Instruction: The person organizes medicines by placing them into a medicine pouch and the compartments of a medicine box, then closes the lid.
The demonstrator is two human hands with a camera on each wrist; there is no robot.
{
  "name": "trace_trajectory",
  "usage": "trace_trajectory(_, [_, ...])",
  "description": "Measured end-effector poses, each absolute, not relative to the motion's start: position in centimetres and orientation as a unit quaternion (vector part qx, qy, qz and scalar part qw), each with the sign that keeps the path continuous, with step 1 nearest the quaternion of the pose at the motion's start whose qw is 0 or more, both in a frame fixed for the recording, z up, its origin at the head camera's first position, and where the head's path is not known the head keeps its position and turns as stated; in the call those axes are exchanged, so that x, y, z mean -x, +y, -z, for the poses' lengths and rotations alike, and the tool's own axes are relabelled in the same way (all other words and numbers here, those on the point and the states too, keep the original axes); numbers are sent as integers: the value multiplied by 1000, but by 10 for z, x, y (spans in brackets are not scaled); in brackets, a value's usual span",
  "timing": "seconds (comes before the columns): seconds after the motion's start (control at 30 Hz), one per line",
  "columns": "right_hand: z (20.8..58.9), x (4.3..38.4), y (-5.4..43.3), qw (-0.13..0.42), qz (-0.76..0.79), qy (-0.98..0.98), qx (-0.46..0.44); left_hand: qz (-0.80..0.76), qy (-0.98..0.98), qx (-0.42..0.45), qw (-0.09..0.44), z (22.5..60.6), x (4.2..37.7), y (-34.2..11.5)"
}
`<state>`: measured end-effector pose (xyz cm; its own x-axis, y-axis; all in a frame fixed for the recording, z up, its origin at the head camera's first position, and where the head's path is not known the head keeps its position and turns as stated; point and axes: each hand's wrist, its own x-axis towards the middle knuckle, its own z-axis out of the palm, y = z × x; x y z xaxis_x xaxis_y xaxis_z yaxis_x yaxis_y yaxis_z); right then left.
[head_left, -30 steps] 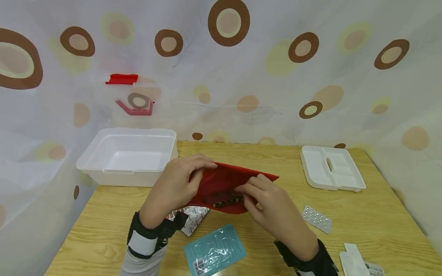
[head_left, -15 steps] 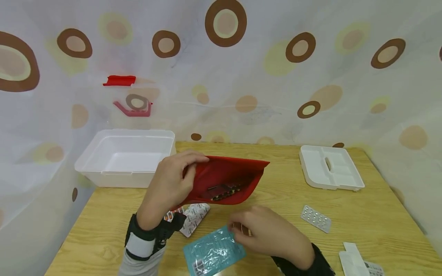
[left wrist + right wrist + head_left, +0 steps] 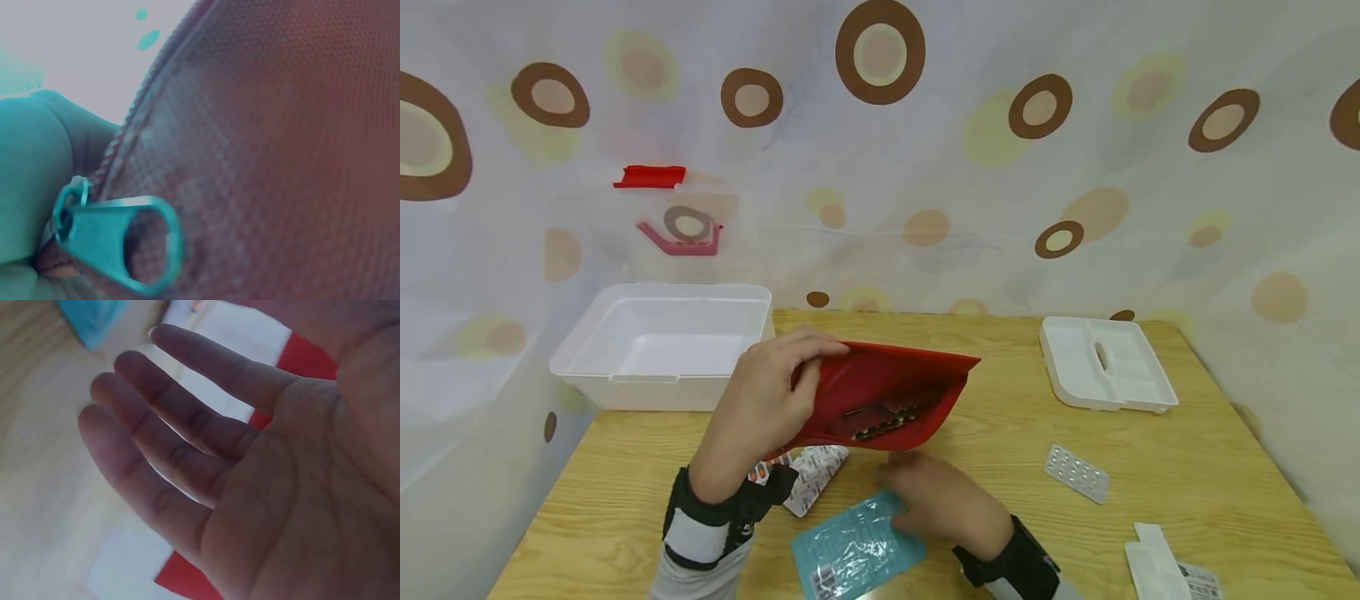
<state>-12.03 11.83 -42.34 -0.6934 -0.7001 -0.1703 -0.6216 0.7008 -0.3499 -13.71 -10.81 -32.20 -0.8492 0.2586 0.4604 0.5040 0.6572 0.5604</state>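
Note:
My left hand (image 3: 765, 396) grips a red zip pouch (image 3: 880, 375) by its left end, its mouth gaping upward. Inside the pouch lie dark strips with yellowish-green edges (image 3: 883, 427). A metal zip pull (image 3: 109, 240) hangs beside the left hand in the left wrist view. My right hand (image 3: 943, 500) is below the pouch, blurred, overlapping the upper right corner of a teal packet (image 3: 850, 542). In the right wrist view the same hand (image 3: 250, 462) has its fingers extended, nothing held. Printed foil blister packs (image 3: 816, 477) lie on the table, partly hidden by the left hand and pouch.
A white plastic bin (image 3: 655, 387) stands at the back left. A white compartment tray (image 3: 1120, 367) is at the back right. On the table's right side lie a silver blister pack (image 3: 1077, 473), a white paper piece (image 3: 1157, 567) and another printed piece (image 3: 1201, 581).
My right hand has let go of the pouch's right side and moved down, then left over the teal packet. The left hand still holds the pouch, now slightly lower and further left.

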Motion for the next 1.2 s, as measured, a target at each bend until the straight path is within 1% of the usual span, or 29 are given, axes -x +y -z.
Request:
trace_trajectory(0.2, [435,119,112,159,106,922,337,353,-896,212,169,322,136,-110])
trace_trajectory(0.53, [440,119,111,152,104,924,334,366,-890,220,160,321,136,-107])
trace_trajectory(0.6, [439,119,111,163,110,923,332,365,-890,220,161,320,136,-107])
trace_trajectory(0.73, [437,119,110,203,123,913,332,362,-891,221,161,320,137,-108])
trace_trajectory(0.83, [435,121,111,231,136,899,348,360,-892,222,161,320,137,-109])
trace_trajectory(0.97, [431,123,112,246,155,877,382,359,-893,222,158,320,138,-110])
trace_trajectory(1.2, [415,123,118,233,220,847,424,356,-892,230,156,321,140,-112])
